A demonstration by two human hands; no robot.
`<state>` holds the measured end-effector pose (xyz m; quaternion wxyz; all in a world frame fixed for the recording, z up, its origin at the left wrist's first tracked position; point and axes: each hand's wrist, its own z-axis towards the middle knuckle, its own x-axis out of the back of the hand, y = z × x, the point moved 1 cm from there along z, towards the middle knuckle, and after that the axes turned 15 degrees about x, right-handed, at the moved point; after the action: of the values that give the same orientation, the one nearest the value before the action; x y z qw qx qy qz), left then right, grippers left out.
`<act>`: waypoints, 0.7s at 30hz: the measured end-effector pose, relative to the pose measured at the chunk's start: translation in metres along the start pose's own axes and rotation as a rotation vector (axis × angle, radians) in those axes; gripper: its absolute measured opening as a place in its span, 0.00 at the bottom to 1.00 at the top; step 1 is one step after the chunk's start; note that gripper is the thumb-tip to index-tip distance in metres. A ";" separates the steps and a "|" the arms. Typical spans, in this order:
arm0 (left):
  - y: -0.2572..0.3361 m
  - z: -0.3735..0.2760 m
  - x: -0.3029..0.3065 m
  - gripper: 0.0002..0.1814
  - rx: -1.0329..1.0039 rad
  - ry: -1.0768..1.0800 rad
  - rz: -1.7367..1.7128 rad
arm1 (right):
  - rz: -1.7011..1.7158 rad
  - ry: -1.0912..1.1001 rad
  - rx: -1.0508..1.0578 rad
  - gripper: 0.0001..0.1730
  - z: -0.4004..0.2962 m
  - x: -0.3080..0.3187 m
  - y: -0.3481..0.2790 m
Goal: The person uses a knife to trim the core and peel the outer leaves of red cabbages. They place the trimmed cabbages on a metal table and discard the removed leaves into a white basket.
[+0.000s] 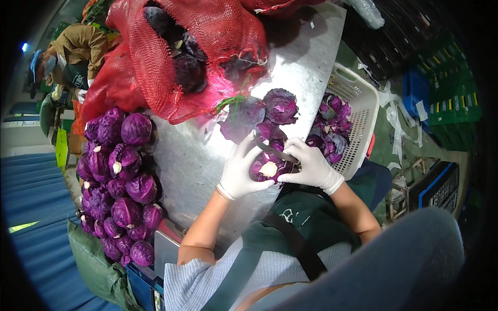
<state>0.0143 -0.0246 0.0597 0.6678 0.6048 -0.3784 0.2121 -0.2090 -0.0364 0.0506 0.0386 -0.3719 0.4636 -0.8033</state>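
Note:
A red cabbage [268,169] with a pale cut stem end facing up sits between both hands, near the front edge of the metal table. My left hand [242,166], in a white glove, grips its left side with the thumb below. On the other side my right hand [314,166], also gloved, holds the cabbage with thumb and fingers. A dark, narrow curved thing [277,152] crosses above the cabbage to the right fingers; I cannot tell whether it is a blade or a leaf edge. Just beyond lie loose outer cabbage leaves [281,105].
Red mesh sacks [151,74] with dark cabbages cover the table's far side. Stacked red cabbages [126,212] line its left side. A white plastic basket [363,116] of leaf trimmings stands at right, near green crates [447,97]. A masked person [79,50] bends at far left.

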 end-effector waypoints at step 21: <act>-0.027 -0.005 -0.012 0.53 0.147 0.069 -0.278 | 0.158 0.158 -0.170 0.11 -0.030 0.002 0.026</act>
<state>0.0287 -0.0222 0.0333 0.6572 0.6910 -0.2513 0.1656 -0.2362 -0.0305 0.0231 0.0334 -0.2719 0.5592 -0.7824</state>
